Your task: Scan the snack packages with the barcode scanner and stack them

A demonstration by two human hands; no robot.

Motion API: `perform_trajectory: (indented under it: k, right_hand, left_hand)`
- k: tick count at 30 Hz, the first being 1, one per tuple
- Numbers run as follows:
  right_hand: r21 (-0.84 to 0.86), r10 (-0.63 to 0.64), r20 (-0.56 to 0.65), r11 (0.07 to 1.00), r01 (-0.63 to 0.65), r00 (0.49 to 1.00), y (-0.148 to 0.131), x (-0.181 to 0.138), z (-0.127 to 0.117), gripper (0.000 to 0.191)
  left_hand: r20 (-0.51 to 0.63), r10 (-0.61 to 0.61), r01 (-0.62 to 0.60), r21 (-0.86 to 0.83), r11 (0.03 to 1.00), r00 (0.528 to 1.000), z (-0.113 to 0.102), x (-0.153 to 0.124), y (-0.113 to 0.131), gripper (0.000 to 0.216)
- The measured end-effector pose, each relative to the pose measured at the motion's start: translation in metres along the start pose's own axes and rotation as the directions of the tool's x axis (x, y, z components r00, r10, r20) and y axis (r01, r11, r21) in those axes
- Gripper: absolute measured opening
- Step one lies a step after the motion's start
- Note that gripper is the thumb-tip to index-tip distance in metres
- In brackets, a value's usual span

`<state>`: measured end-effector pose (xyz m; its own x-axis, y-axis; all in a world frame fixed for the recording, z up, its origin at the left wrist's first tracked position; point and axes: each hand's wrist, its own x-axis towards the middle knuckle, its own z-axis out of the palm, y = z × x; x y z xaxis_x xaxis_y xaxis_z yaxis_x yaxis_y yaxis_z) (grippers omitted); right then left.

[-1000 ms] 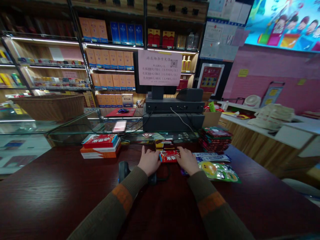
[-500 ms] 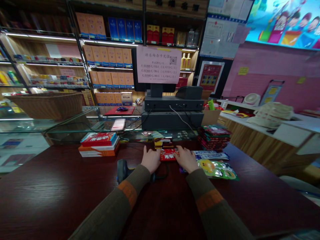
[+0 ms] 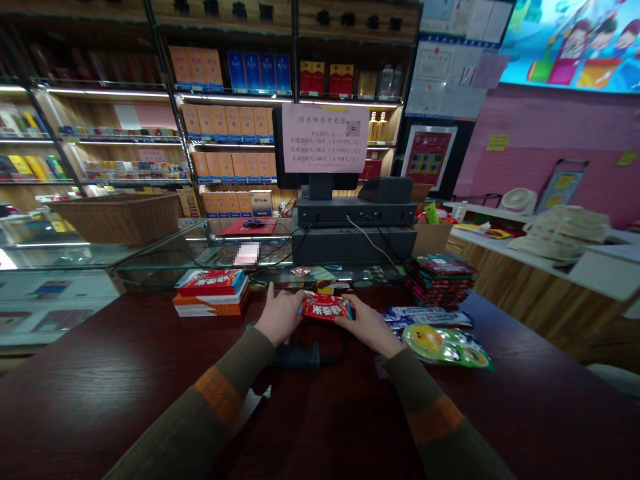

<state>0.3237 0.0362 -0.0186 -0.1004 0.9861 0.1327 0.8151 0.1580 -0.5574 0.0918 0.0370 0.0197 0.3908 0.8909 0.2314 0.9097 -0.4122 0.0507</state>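
A red snack packet [image 3: 326, 307] with white lettering is held between my two hands above the dark wooden table [image 3: 125, 380]. My left hand [image 3: 283, 313] is closed on its left end, index finger pointing up and away. My right hand [image 3: 367, 323] pinches the right end with thumb and fingers. Below my left hand lies a dark barcode scanner [image 3: 297, 355], partly hidden by the wrist. Just behind the packet are yellow and brown packets [image 3: 327, 288], mostly covered. To the right of my right hand lie blue-and-white packets [image 3: 433, 317] and a green packet with a yellow face [image 3: 440, 343].
A stack of red and orange boxes [image 3: 211, 293] stands at the left, a stack of dark red packets [image 3: 440, 280] at the right. Behind are a glass counter [image 3: 200, 257], a register with a screen [image 3: 355, 227] carrying a paper sign [image 3: 325, 138], and a wicker basket [image 3: 125, 217].
Both hands have lifted the red packet off the table and brought it a little left, tilting its face toward me. The view has shifted slightly.
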Motion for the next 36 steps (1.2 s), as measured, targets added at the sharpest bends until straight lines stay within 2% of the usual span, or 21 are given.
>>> perform_trajectory:
  k: [3, 5, 11, 16, 21, 26, 31, 33, 36]
  right_hand:
    - [0.106, -0.069, -0.005, 0.992, 0.069, 0.998, -0.009, 0.001, 0.007, 0.071]
    - [0.17, -0.115, -0.024, 0.978, 0.117, 0.993, -0.016, 0.002, 0.013, 0.07]
    - [0.352, -0.144, -0.143, 0.917, 0.186, 0.979, -0.04, 0.009, 0.033, 0.033]
    - [0.394, -0.175, -0.185, 0.888, 0.237, 0.967, -0.065, 0.013, 0.044, 0.03]
    - [0.424, -0.209, -0.207, 0.861, 0.28, 0.956, -0.085, 0.018, 0.053, 0.029]
    - [0.336, -0.152, -0.27, 0.91, 0.241, 0.951, -0.091, 0.026, 0.062, 0.03]
    - [0.186, -0.108, -0.3, 0.968, 0.169, 0.948, -0.086, 0.031, 0.061, 0.036]
    - [0.18, -0.086, -0.299, 0.973, 0.145, 0.95, -0.083, 0.032, 0.059, 0.037]
    - [0.221, -0.103, -0.294, 0.96, 0.173, 0.95, -0.081, 0.033, 0.058, 0.035]
  left_hand:
    - [0.002, -0.008, 0.007, 0.005, 1.0, 1.0, -0.008, -0.004, -0.02, 0.034]
    - [0.02, -0.036, 0.036, -0.022, 0.999, 0.999, -0.012, -0.007, -0.034, 0.031]
    - [0.043, -0.08, 0.087, -0.209, 0.974, 0.996, -0.017, -0.019, -0.08, 0.03]
    - [-0.093, -0.156, 0.116, -0.337, 0.934, 0.983, -0.018, -0.035, -0.105, 0.031]
    - [-0.298, -0.302, 0.173, -0.39, 0.904, 0.905, -0.006, -0.046, -0.117, 0.034]
    - [-0.433, -0.323, 0.17, -0.355, 0.919, 0.842, 0.013, -0.049, -0.12, 0.035]
    - [-0.496, -0.249, 0.088, -0.325, 0.942, 0.832, 0.028, -0.048, -0.12, 0.038]
    - [-0.514, -0.188, 0.015, -0.323, 0.946, 0.837, 0.03, -0.047, -0.122, 0.05]
    - [-0.523, -0.123, -0.063, -0.325, 0.944, 0.843, 0.031, -0.047, -0.126, 0.071]
